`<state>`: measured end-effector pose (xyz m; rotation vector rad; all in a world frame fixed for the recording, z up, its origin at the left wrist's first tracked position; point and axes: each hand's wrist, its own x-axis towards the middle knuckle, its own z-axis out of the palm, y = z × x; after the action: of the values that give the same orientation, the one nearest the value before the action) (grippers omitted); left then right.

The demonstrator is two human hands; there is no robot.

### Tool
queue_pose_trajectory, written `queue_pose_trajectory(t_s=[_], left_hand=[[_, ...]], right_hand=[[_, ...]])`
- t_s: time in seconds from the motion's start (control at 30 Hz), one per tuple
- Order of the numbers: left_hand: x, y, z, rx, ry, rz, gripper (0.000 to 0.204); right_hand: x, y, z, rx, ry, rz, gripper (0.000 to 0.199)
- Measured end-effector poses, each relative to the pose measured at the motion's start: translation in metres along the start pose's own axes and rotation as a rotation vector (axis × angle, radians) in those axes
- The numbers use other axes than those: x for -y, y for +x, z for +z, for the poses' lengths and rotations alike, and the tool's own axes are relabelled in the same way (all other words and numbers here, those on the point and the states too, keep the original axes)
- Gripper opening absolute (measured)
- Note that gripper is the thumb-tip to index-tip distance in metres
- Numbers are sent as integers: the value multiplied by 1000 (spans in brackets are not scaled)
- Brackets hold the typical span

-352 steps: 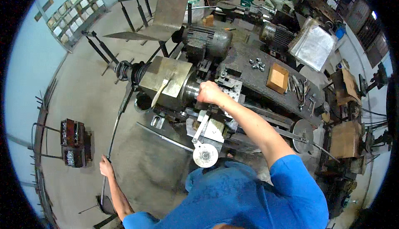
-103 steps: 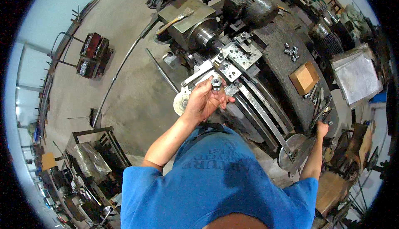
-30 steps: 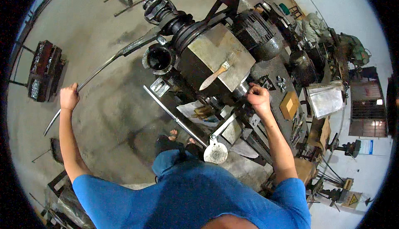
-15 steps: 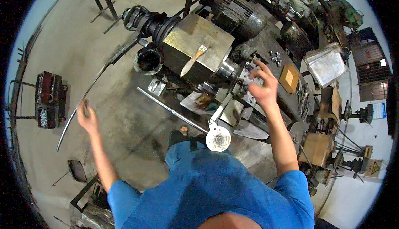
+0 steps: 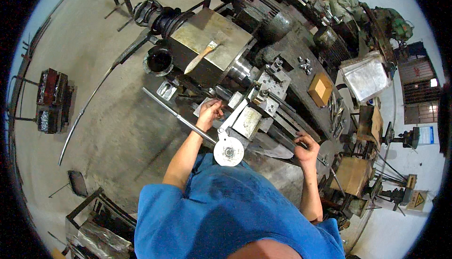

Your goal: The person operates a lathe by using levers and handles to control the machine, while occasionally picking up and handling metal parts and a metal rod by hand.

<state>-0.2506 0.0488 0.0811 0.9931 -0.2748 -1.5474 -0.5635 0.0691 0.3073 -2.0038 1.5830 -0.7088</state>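
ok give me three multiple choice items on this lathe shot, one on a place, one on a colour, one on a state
1. Where does the paintbrush lie?
A. on the floor
B. on top of the lathe headstock
C. in the left hand

2. What colour is the person's shirt?
A. blue
B. red
C. white

3. What is the right hand doing?
A. hanging free in the air
B. holding the paintbrush
C. resting closed on the lathe by its right-end handwheel

Answers:
1 B, the brush rests on the flat box top.
2 A, the cloth is plain blue.
3 C, the fingers curl at the machine's edge there.
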Motion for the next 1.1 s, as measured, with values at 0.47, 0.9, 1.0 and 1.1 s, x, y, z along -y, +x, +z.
queue_pose_trajectory(t_s=[0.47, 0.9, 1.0, 1.1], left_hand=[[7, 3, 15, -183, 61, 124, 23], [13, 6, 15, -202, 14, 153, 24], [14, 6, 14, -169, -50, 113, 23], [18, 9, 10, -129, -115, 116, 22]], right_hand=[[-20, -26, -2, 92, 39, 184, 18], [-30, -42, -9, 82, -28, 195, 22], [-34, -49, -9, 66, -10, 235, 23], [-36, -56, -7, 33, -24, 207, 23]])
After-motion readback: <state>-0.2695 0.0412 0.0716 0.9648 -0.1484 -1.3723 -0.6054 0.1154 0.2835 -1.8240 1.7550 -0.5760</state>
